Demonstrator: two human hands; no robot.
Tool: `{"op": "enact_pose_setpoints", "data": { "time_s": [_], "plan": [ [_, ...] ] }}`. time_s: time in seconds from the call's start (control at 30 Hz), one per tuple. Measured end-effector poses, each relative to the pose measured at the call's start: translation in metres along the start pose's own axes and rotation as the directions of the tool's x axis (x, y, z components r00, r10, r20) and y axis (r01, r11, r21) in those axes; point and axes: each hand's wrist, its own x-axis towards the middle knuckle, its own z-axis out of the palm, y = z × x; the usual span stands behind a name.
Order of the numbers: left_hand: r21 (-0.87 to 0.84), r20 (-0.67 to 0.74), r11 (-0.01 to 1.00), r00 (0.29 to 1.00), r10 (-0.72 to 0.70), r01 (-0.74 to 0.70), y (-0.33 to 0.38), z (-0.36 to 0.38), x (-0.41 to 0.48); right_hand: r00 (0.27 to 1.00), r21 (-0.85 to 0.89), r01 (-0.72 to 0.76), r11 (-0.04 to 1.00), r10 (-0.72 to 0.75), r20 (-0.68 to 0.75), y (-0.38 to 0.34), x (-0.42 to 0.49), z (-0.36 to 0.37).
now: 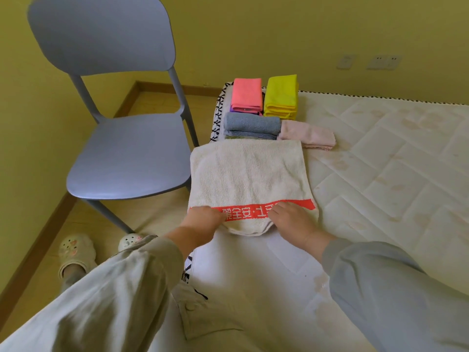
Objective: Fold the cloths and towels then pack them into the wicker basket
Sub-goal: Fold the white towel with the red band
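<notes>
A cream towel (247, 174) with a red band of white characters lies spread on the mattress (380, 161). My left hand (203, 219) rests on its near left corner, fingers curled at the edge. My right hand (291, 219) lies flat on the near right part, over the red band. Beyond the towel sit folded cloths: pink (247, 95), yellow (281, 96), grey-blue (252, 123) on a striped one, and pale pink (307, 134). No wicker basket is in view.
A grey-blue plastic chair (127, 153) stands left of the bed on the wooden floor. My slippered feet (76, 250) are beneath it. The yellow wall with sockets (383, 62) runs behind the mattress.
</notes>
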Motion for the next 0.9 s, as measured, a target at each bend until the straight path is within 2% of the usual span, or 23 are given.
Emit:
{"op": "enact_pose_setpoints", "data": {
  "time_s": [0.07,0.17,0.27,0.4,0.5,0.6,0.67,0.73,0.77,0.83,0.9],
  "plan": [
    [-0.11,-0.098,0.988,0.988,-0.122,0.111,-0.011,-0.021,0.003,0.993,0.016,-0.055,0.998,0.057,-0.1,0.002,0.025,-0.018],
    [-0.208,-0.296,0.962,0.926,-0.234,0.177,-0.035,-0.056,0.003,0.952,0.065,-0.107,0.992,0.121,-0.282,0.012,0.061,-0.055],
    [-0.27,-0.591,0.949,0.75,-0.297,0.164,-0.058,-0.103,-0.002,0.856,0.138,-0.165,0.977,0.211,-0.471,0.023,0.101,-0.101],
    [-0.404,-0.769,0.904,0.483,-0.419,0.141,-0.078,-0.168,-0.018,0.734,0.186,-0.2,0.962,0.273,-0.622,0.035,0.142,-0.169],
    [-0.525,-0.779,0.843,0.332,-0.532,0.118,-0.086,-0.207,-0.031,0.663,0.204,-0.226,0.953,0.303,-0.685,0.042,0.159,-0.215],
    [-0.686,-0.698,0.723,0.211,-0.685,0.077,-0.099,-0.243,-0.052,0.648,0.102,-0.258,0.961,0.25,-0.719,0.046,0.167,-0.264],
    [-0.764,-0.63,0.644,0.186,-0.754,0.023,-0.112,-0.257,-0.064,0.695,0.052,-0.322,0.945,0.273,-0.665,0.048,0.168,-0.291],
    [-0.808,-0.579,0.587,0.226,-0.783,-0.036,-0.119,-0.267,-0.074,0.76,0.066,-0.39,0.918,0.362,-0.54,0.053,0.166,-0.308],
    [-0.826,-0.557,0.559,0.24,-0.795,-0.066,-0.12,-0.271,-0.078,0.768,0.088,-0.426,0.9,0.412,-0.491,0.056,0.163,-0.314],
    [-0.843,-0.538,0.524,0.22,-0.814,-0.119,-0.122,-0.278,-0.09,0.737,0.127,-0.464,0.877,0.462,-0.494,0.061,0.156,-0.326],
    [-0.854,-0.517,0.496,0.165,-0.84,-0.155,-0.124,-0.281,-0.101,0.71,0.171,-0.499,0.849,0.514,-0.481,0.07,0.153,-0.332]
  ]
}}
